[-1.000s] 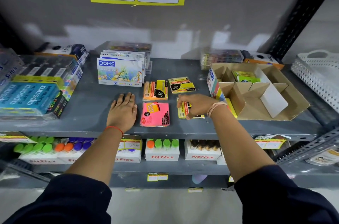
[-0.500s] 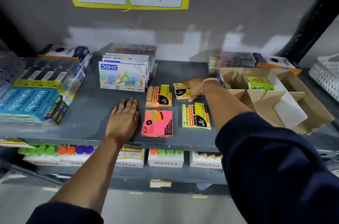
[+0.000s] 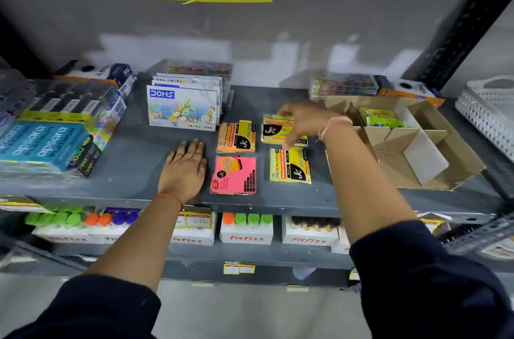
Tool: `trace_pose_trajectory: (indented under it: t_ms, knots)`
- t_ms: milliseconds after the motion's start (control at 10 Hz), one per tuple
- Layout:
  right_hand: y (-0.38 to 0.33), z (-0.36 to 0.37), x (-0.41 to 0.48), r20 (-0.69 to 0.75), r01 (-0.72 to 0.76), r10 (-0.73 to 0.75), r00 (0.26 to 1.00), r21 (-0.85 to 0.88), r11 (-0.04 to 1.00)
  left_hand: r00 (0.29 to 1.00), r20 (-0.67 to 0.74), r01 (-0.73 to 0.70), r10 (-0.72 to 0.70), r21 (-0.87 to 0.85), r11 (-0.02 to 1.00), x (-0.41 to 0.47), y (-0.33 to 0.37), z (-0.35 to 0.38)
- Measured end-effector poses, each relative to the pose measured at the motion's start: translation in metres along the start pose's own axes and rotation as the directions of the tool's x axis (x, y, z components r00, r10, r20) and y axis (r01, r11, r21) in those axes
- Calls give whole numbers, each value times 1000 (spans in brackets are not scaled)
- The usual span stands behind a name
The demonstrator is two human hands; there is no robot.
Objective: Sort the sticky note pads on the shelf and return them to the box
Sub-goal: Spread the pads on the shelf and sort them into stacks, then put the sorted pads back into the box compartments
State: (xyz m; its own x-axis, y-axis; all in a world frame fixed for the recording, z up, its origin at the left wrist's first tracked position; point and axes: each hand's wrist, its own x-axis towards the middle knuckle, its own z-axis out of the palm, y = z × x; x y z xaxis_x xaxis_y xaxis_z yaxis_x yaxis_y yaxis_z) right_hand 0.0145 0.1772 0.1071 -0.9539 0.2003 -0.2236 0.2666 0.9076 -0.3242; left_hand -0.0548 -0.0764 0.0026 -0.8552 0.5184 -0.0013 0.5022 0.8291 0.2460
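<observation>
Sticky note pads lie in two rows on the grey shelf (image 3: 130, 172), left of the cardboard box (image 3: 456, 160). Right hand (image 3: 301, 123) pinches the rear yellow pad (image 3: 274, 130); left hand (image 3: 183, 172) rests flat, fingers spread, beside the pink pad (image 3: 233, 176).

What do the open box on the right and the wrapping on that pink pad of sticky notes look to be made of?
The open box looks like plain brown cardboard, matte, with folded flaps and dividers inside. The pink pad seems to be paper in a thin clear plastic wrap: its surface glints and the wrap's edges stand out past the pad, though that is a guess from the shine.
</observation>
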Motion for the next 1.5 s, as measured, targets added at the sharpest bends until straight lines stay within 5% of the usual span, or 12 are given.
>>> trace_pose_trajectory:
  t_ms: [800, 1100, 1300, 1400, 1500]
  knots:
    - [9, 54, -48, 93, 54, -53, 994, -8, 999, 1000, 25, -14, 14, 22, 1000, -3, 3, -3]
    - [8, 55, -65, -181, 42, -11, 983, 169, 985, 998, 48, -33, 33, -7, 999, -16, 6, -2]
    - [28, 2, -104, -442, 13, 254, 860, 516, 856, 999, 43, -16, 17, -14, 1000, -19, 9, 0]
    - [58, -17, -122, -462, -84, 465, 756, 635, 768, 1000, 23, -11, 12, -16, 1000, -19, 11, -1]
    - [87, -19, -127, -417, -359, 636, 649, 569, 740, 1000, 10, -15, 15, -22, 1000, -19, 12, 0]
